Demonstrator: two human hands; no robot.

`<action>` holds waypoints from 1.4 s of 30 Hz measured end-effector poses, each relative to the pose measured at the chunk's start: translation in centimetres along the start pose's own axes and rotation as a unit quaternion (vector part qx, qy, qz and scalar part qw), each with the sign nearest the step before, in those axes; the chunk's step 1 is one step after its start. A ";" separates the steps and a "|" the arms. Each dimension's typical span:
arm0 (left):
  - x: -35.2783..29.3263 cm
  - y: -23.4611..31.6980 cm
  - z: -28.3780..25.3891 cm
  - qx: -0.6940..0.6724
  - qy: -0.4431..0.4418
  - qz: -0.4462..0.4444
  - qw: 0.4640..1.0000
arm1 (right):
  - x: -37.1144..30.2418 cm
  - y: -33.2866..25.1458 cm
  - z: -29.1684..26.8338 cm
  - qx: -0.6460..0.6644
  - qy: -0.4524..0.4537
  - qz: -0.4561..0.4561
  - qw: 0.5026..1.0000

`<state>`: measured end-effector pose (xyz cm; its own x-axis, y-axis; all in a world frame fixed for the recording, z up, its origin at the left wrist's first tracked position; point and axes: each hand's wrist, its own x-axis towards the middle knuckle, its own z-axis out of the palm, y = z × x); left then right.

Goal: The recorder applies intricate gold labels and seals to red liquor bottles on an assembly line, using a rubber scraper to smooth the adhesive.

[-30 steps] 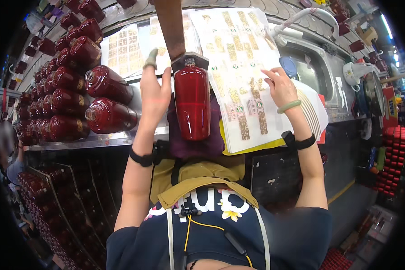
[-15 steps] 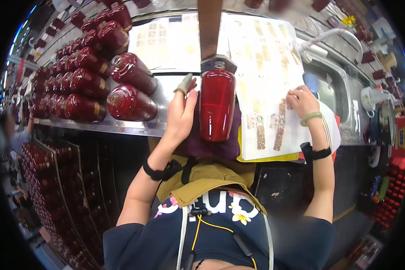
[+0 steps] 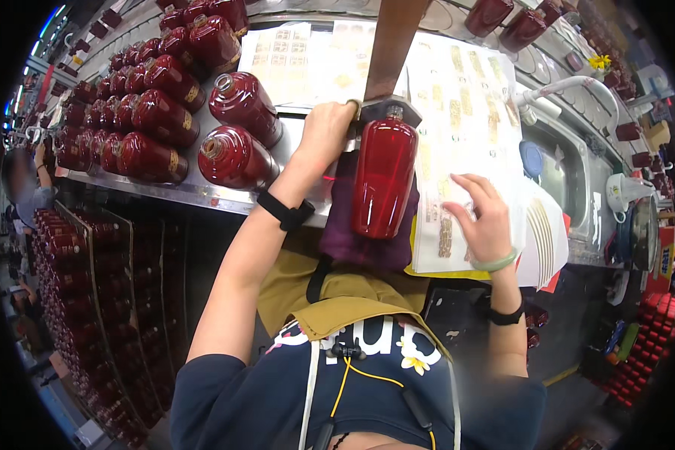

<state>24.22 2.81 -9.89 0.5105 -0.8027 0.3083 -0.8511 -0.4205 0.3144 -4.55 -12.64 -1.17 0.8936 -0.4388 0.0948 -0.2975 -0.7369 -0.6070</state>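
A red glass bottle (image 3: 385, 180) lies with its neck away from me, over a dark purple cloth (image 3: 336, 217). Its neck meets a dark angular block (image 3: 397, 105) at the foot of a brown upright post. My left hand (image 3: 326, 133) is curled closed beside this block, a pale cover on a finger; what its fingers grip, if anything, is hidden. Over white sheets (image 3: 427, 255) with gold patterned strips hovers my right hand (image 3: 487, 225), thumb and fingers apart, nothing visible between them. It wears a green bangle (image 3: 495, 262).
Two red bottles (image 3: 236, 161) stand left of my forearm, with rows of similar bottles (image 3: 154, 157) beyond. A metal sink (image 3: 570, 165) with a white faucet (image 3: 570, 84) is at right, a blue round lid (image 3: 531, 157) beside it. Racks of bottles (image 3: 67, 300) fill the lower left.
My left hand has moved from beside the bottle up to the dark block and curled closed. My right hand has come nearer to me and opened from a pinch. The view has shifted slightly.
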 end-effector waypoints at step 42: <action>-4.9 8.8 -9.6 -0.201 0.216 0.049 0.954 | -0.8 -3.3 7.9 0.133 -0.011 -0.018 0.991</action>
<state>15.42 7.13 -0.07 0.5070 -0.5440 0.6686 -0.8264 -0.0863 0.5564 -1.62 -5.84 -5.44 0.9102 -0.4007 0.1045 -0.1688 -0.5896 -0.7898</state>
